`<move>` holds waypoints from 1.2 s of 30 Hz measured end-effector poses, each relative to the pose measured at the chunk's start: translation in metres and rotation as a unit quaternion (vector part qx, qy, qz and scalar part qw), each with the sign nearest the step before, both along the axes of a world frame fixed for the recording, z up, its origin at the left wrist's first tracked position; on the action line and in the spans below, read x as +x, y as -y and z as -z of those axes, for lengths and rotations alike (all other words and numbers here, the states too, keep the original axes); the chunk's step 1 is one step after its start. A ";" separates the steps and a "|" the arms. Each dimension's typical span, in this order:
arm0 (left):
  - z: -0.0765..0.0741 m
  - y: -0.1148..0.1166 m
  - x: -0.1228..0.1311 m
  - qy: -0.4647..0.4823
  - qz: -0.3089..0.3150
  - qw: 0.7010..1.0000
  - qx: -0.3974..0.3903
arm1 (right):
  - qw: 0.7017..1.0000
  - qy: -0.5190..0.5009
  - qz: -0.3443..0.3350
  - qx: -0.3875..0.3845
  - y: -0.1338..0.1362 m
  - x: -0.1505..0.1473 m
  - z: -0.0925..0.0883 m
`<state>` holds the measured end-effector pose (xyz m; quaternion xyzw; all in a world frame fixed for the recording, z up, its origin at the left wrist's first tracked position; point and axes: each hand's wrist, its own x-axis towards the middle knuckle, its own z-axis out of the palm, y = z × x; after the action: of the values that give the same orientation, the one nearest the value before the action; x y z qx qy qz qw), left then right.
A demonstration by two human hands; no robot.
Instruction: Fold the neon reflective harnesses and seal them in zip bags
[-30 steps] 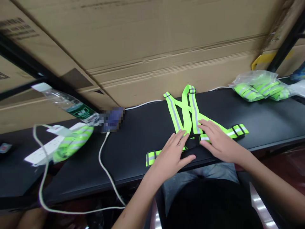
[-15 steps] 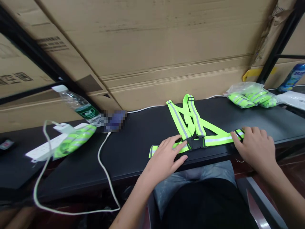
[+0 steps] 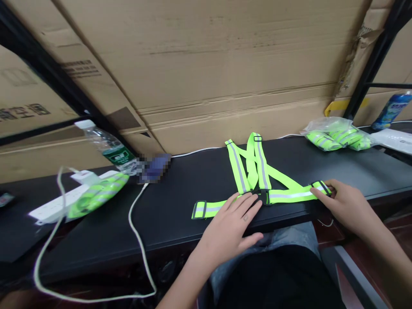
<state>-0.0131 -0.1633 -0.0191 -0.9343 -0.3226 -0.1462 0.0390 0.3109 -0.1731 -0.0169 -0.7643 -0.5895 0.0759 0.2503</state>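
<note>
- My left hand (image 3: pixel 229 231): fingers spread and flat, not gripping, pressing the lower strap just beside the buckle.
- My right hand (image 3: pixel 349 205): fingers curled and closed on the strap's end at its black slider.
- Lime reflective harness (image 3: pixel 254 171): laid flat mid-table, straps spread, silver stripes upward; black plastic buckle (image 3: pixel 262 196) at the centre, nearest my body.
- Black tabletop (image 3: pixel 180 219): long bench, running across the view in front of me.
- Left end: white power strip (image 3: pixel 54 210) under a rolled lime band (image 3: pixel 96 201); white cable (image 3: pixel 138 240) looping over the table edge; clear water bottle (image 3: pixel 109 146) lying down; blurred object (image 3: pixel 156 168) too obscured to identify.
- Right end: clear plastic bag of lime bands (image 3: pixel 334 139); blue-labelled can (image 3: pixel 391 110) behind it.
- Room: large cardboard cartons (image 3: pixel 206 56) stacked behind the bench, with a black metal shelf upright (image 3: pixel 363 81) at right.
</note>
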 end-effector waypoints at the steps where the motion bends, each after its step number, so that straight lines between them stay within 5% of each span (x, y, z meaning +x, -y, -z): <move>1: 0.000 0.000 0.001 0.000 -0.004 1.000 -0.006 | 0.999 -0.040 -0.003 0.031 -0.001 -0.002 0.003; 4: 0.002 0.002 0.004 0.005 -0.022 1.000 -0.017 | 0.972 -0.160 0.026 0.169 -0.010 -0.012 0.010; 7: 0.005 0.005 0.008 0.009 -0.044 0.999 -0.019 | 0.914 -0.286 0.031 0.286 -0.025 -0.026 0.011; 12: 0.007 0.008 0.012 0.015 -0.053 0.998 -0.023 | 0.824 -0.429 0.036 0.369 -0.041 -0.061 0.000; 15: 0.007 0.008 0.013 0.030 -0.052 0.998 -0.023 | 0.843 -0.310 -0.002 0.439 -0.038 -0.088 -0.001; 17: 0.008 0.009 0.012 0.054 -0.045 0.997 -0.023 | 0.868 -0.147 -0.129 0.457 -0.034 -0.103 0.002; 20: 0.010 0.011 0.010 0.115 -0.051 0.992 -0.028 | 0.845 0.049 -0.333 0.414 -0.031 -0.117 0.007; 25: 0.013 0.014 0.005 0.179 -0.094 0.977 -0.074 | 0.817 0.043 -0.475 0.325 -0.034 -0.113 0.011; 30: 0.013 0.012 0.005 0.148 -0.072 0.985 -0.058 | 0.836 0.088 -0.473 0.263 -0.024 -0.107 0.009; 36: 0.012 0.012 0.006 0.135 -0.066 0.988 -0.035 | 0.863 0.120 -0.381 0.310 -0.013 -0.119 0.017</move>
<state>-0.0067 -0.1752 -0.0310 -0.8835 -0.3910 -0.2566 -0.0283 0.1923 -0.1605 -0.0338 -0.3665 -0.8533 -0.1134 0.3531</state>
